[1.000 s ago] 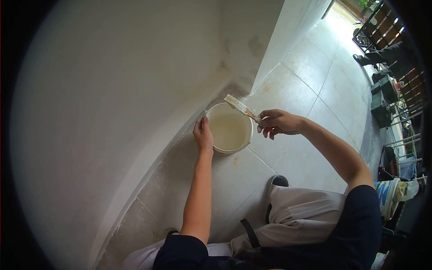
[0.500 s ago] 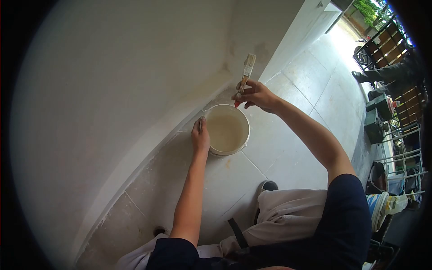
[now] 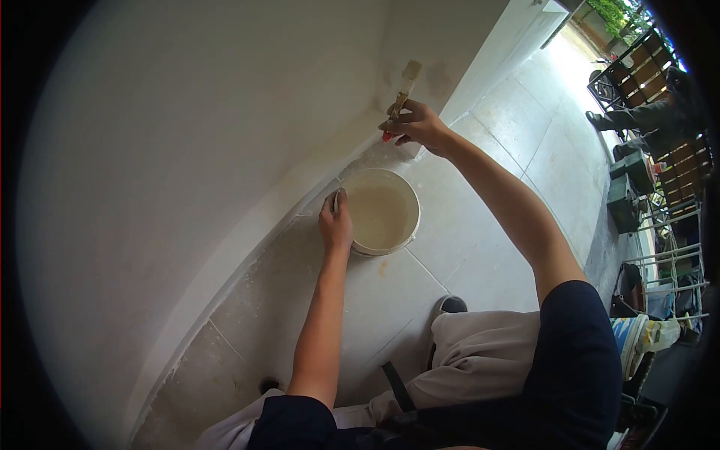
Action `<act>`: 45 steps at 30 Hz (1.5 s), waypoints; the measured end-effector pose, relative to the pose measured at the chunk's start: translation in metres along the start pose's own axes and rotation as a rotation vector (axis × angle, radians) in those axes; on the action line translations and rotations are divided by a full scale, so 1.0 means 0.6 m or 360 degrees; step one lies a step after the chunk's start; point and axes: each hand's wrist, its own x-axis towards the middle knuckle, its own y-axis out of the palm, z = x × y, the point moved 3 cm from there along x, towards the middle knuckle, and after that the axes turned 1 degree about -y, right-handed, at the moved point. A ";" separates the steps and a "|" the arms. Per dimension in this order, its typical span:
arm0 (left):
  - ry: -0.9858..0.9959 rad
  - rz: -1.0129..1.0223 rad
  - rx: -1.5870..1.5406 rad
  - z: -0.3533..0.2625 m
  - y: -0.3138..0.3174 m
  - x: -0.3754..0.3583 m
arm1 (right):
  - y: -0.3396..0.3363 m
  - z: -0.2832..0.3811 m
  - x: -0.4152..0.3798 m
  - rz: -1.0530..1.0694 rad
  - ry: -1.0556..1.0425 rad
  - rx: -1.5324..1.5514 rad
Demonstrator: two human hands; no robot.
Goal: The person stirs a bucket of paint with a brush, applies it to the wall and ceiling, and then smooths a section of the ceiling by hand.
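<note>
My right hand [image 3: 418, 124] is closed around the handle of a paintbrush [image 3: 403, 91], whose pale bristles point up toward the wall corner. The red end of the handle sticks out below my fingers. A white bucket [image 3: 417, 222] holding cloudy, whitish liquid stands below and left of that hand, on the tiled floor. My left hand [image 3: 335, 220] grips the bucket's left rim, with the fingers over the edge.
A pale wall [image 3: 202, 142] runs along the left and meets a corner behind the bucket. Grey floor tiles [image 3: 480, 247] extend right. Another person's legs [image 3: 637, 124], dark green boxes [image 3: 624, 202], a white metal rack [image 3: 671, 262] and a wooden-slatted gate [image 3: 645, 67] line the right side.
My right hand has moved up and slightly left with the paintbrush, away from the bucket and closer to the wall corner. My left hand stays on the rim.
</note>
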 end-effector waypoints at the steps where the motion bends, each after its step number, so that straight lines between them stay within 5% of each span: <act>1: 0.0006 -0.0001 0.0015 0.000 0.000 0.001 | 0.001 0.003 0.000 -0.0018 -0.0074 -0.0026; 7: 0.0053 0.0001 -0.0019 0.000 0.001 0.003 | 0.010 0.018 -0.011 0.0026 -0.0352 -0.0349; 10: 0.0037 -0.0009 -0.0030 -0.001 0.002 0.004 | 0.014 0.007 -0.009 0.0133 -0.0359 0.0092; 16: 0.0056 0.0004 -0.0042 0.009 0.003 0.009 | 0.007 -0.010 0.000 -0.0157 0.0229 0.0359; 22: 0.0039 0.0022 0.0011 0.007 0.001 0.009 | -0.007 -0.022 0.005 0.0044 0.0171 0.0683; 34: 0.0011 0.0046 0.0002 0.010 0.005 0.013 | 0.008 0.038 0.029 0.0200 0.0193 0.0264; 45: 0.0021 0.0049 0.0030 0.011 0.003 0.017 | 0.021 0.024 0.051 0.0116 0.0203 0.0461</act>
